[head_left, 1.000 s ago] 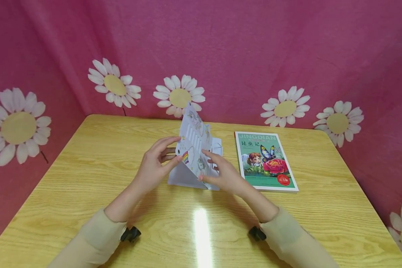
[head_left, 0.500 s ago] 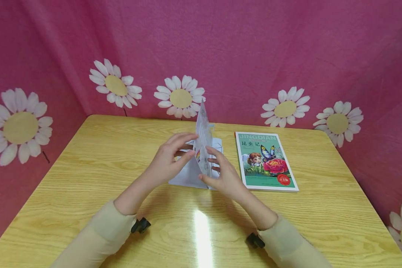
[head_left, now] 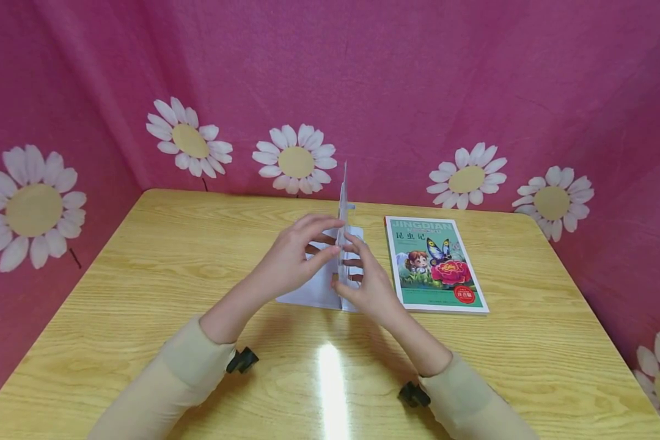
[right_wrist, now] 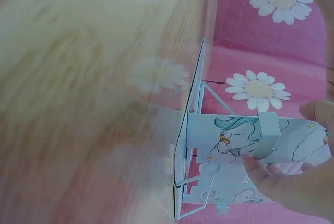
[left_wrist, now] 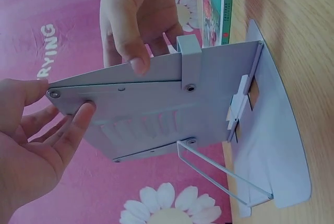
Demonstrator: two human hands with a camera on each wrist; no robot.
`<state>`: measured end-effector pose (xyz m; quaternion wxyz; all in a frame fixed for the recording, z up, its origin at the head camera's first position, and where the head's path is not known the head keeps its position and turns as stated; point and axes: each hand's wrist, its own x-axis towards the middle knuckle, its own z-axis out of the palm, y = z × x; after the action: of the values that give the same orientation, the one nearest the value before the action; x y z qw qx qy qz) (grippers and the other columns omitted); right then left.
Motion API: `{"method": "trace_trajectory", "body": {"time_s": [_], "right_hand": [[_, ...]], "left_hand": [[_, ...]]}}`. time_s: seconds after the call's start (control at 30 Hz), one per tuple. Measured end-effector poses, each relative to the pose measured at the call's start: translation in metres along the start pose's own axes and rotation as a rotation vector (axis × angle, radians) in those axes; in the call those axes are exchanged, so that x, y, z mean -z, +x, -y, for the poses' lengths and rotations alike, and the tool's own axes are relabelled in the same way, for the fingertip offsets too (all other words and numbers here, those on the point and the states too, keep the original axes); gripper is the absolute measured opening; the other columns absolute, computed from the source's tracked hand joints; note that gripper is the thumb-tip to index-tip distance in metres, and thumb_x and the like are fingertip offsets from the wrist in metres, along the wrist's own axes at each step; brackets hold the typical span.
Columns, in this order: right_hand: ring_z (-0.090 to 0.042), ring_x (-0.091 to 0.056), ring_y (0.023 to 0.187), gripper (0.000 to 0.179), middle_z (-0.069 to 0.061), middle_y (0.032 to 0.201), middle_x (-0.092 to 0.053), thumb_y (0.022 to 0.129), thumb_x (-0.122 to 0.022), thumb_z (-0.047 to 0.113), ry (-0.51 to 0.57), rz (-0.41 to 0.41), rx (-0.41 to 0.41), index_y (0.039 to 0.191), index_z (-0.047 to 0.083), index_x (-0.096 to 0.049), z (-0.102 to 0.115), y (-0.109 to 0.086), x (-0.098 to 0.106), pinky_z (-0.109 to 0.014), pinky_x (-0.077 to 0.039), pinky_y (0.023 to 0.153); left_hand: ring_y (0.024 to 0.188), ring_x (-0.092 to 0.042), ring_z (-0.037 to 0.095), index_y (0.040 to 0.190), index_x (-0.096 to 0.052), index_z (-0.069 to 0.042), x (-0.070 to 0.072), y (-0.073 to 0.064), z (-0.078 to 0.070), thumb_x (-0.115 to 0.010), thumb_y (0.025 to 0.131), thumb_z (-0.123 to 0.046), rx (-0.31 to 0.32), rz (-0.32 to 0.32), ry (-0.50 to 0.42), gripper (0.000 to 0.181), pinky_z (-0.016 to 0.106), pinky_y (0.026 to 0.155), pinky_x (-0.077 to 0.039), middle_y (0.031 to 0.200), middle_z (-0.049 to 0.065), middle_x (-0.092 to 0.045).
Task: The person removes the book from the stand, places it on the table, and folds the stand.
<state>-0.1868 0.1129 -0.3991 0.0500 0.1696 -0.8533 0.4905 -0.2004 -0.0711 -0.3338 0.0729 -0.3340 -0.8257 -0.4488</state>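
A white metal book stand (head_left: pixel 343 208) stands mid-table with its panel upright, seen nearly edge-on in the head view. Its base (head_left: pixel 308 290) lies flat on the table. The left wrist view shows the panel's plain back (left_wrist: pixel 141 114), a wire leg and a corner clip (left_wrist: pixel 191 67). Unicorn prints cover the other face (right_wrist: pixel 235 135) in the right wrist view. My left hand (head_left: pixel 291 253) holds the panel near its free edge. With the thumb on the plain side and fingers on the printed side, my right hand (head_left: pixel 371 284) grips the near edge.
To the right of the stand lies a green-covered book (head_left: pixel 437 266) with a butterfly on it. The wooden table (head_left: pixel 143 275) reaches a pink curtain (head_left: pixel 385 91) with daisies behind. Black wrist cameras (head_left: pixel 242 360) sit below both forearms.
The stand's panel has swung to the right, from leaning left with its print showing to nearly vertical. My left hand has moved right along with it; the right hand has shifted little.
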Motion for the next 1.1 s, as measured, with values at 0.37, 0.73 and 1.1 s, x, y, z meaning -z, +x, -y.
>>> {"method": "trace_trajectory", "body": {"time_s": [0.37, 0.73, 1.1], "right_hand": [[-0.032, -0.061, 0.107, 0.084, -0.014, 0.134, -0.05, 0.078, -0.072, 0.003, 0.022, 0.0, -0.013, 0.146, 0.023, -0.028, 0.002, -0.002, 0.004, -0.044, -0.054, 0.084], [-0.033, -0.058, 0.11, 0.081, -0.018, 0.139, -0.044, 0.08, -0.068, 0.003, 0.075, 0.004, -0.065, 0.147, 0.018, -0.024, 0.0, -0.004, 0.009, -0.043, -0.053, 0.087], [-0.038, -0.055, 0.114, 0.083, -0.022, 0.14, -0.039, 0.08, -0.067, -0.003, 0.138, 0.003, -0.075, 0.146, 0.014, -0.021, -0.003, -0.006, 0.012, -0.046, -0.051, 0.09]], "left_hand": [[0.104, -0.063, 0.016, 0.137, -0.049, -0.016, 0.002, 0.003, 0.001, -0.063, 0.091, -0.02, 0.038, 0.018, -0.031, 0.048, 0.026, 0.079, -0.055, 0.133, 0.003, -0.051], [0.123, -0.046, 0.024, 0.144, -0.037, -0.013, 0.008, 0.006, 0.048, -0.069, 0.087, -0.024, 0.145, 0.008, 0.057, 0.066, 0.04, 0.097, -0.046, 0.142, 0.008, -0.041], [0.14, -0.025, 0.026, 0.149, -0.025, -0.017, 0.003, 0.005, 0.107, -0.079, 0.078, -0.023, 0.264, 0.173, 0.067, 0.09, 0.048, 0.113, -0.025, 0.153, 0.005, -0.027]]}}
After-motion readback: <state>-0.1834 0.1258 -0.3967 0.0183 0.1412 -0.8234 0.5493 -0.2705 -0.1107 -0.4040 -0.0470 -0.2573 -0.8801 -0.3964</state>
